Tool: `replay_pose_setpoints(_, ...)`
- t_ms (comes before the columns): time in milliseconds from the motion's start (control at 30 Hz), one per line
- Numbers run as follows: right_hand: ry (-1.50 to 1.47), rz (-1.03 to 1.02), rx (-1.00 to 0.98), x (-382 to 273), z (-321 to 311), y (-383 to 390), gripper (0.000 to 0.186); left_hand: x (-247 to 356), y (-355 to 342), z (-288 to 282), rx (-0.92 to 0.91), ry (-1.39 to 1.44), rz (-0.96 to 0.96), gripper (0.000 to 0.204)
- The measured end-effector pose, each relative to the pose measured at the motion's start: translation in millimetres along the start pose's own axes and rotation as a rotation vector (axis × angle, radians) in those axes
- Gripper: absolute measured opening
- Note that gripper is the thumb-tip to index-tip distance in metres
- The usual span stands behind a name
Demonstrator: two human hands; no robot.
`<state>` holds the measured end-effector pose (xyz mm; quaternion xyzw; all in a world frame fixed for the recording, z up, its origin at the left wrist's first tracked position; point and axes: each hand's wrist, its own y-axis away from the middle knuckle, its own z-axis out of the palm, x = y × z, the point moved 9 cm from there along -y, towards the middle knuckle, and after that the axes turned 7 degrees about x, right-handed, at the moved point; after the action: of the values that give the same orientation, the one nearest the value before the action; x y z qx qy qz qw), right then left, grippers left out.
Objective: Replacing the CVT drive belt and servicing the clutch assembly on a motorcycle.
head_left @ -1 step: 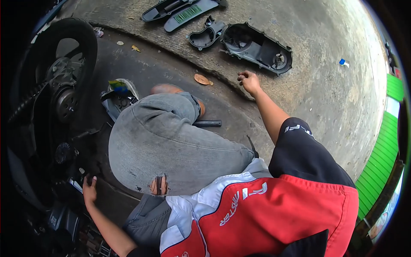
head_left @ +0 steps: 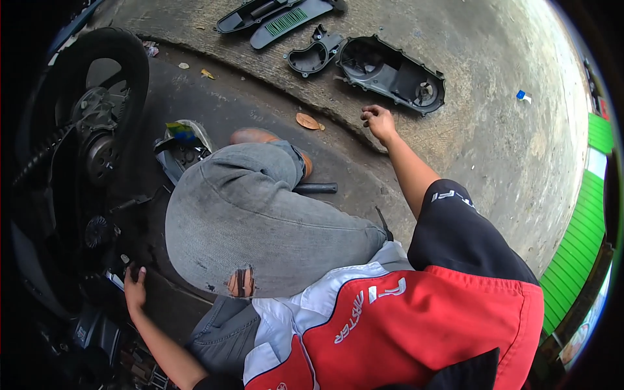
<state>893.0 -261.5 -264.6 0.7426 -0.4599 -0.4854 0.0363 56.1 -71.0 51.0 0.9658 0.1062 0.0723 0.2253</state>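
Note:
My left hand (head_left: 135,292) is low at the left, beside the motorcycle's dark underside, its fingers apart. A short shiny metal piece (head_left: 115,279) lies right by its fingertips; whether they touch is unclear. My right hand (head_left: 379,123) hovers over the concrete with fingers loosely bent and nothing visible in them. Just beyond it lies a long black cover casing (head_left: 390,79), open side up. A smaller black housing (head_left: 312,57) sits against that casing's left end. At the far left stands the motorcycle's wheel (head_left: 140,84), with a round metal hub (head_left: 103,159) exposed.
Two long black covers (head_left: 296,23), one with a green grille, lie at the back. Near my shoe (head_left: 257,135) are a container of small parts (head_left: 170,162) and a dark tube (head_left: 316,188). A dry leaf (head_left: 309,121) rests by the raised concrete edge (head_left: 338,120).

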Motion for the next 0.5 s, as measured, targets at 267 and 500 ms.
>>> replay_pose_setpoints(267, -1.155, 0.260, 0.523, -35.3, -69.7, -124.9, 0.053, 66.7, 55.5, -41.1, 0.065, 0.063, 0.145, 0.048)
replay_pose_setpoints(500, -1.032, 0.460, 0.837, -42.1, -108.0, -156.3, 0.041, 40.1, 119.2, -38.7, 0.009, -0.074, -0.050, 0.053)
